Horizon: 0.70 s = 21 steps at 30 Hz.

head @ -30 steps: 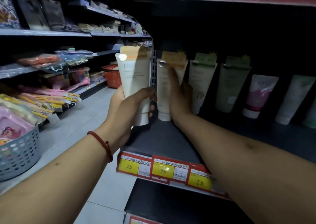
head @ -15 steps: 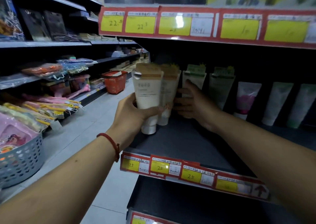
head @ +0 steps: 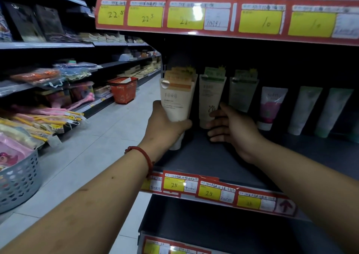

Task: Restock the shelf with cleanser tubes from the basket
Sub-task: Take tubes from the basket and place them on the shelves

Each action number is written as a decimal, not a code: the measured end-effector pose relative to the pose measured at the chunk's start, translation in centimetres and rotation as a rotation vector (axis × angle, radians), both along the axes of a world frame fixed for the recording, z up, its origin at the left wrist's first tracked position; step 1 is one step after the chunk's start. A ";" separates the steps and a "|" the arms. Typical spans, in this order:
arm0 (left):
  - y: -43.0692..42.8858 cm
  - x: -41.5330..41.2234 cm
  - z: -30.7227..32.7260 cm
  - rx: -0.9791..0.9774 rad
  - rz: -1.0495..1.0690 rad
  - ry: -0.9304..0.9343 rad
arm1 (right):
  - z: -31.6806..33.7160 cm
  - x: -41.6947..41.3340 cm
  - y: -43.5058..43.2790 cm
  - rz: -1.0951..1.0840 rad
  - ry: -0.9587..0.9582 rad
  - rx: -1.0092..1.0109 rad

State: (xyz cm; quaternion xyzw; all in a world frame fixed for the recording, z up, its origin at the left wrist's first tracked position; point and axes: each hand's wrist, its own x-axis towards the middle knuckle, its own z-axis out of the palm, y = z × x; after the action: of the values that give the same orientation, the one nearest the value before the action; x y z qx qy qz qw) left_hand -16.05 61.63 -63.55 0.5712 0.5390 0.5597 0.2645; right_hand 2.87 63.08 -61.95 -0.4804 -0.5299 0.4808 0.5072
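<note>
Head view: the left hand grips the cream plastic cleanser tube with orange header low on its body. The tube rises toward 12 o'clock, cap at 6 o'clock, over the left end of the dark metal shelf. The right hand has its fingers at the base of the green-topped cream tube, at its 10 o'clock; whether it grips cannot be told.

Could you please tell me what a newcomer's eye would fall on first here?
The left hand grips a cream, orange-topped cleanser tube at the left end of the shelf, while the right hand sits at the foot of a green-topped tube beside it. Overhead runs a red strip of yellow price tags.
</note>
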 end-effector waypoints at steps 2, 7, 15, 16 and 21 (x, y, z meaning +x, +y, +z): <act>0.2 0.1 -0.3 -0.005 0.019 0.006 | -0.4 -0.3 -0.1 0.007 0.009 -0.010; -0.3 0.2 -0.4 -0.089 0.053 0.019 | -0.9 -0.7 -0.3 -0.008 0.017 -0.026; -6.2 -0.6 1.1 -0.084 0.183 0.158 | -0.8 1.3 -3.7 -0.140 -0.259 0.146; -7.5 -0.7 1.3 -0.049 0.195 0.221 | -0.6 1.7 -4.8 -0.138 -0.356 0.203; -14.2 0.0 1.1 0.065 0.168 0.586 | 0.8 3.7 -12.8 -0.019 -0.766 0.445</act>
State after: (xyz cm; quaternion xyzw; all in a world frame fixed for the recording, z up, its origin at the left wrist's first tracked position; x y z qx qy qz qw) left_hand -16.02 47.40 -62.46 0.6699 0.6195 0.4080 0.0322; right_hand 6.61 50.26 -61.15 -0.5079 -0.7658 0.1375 0.3697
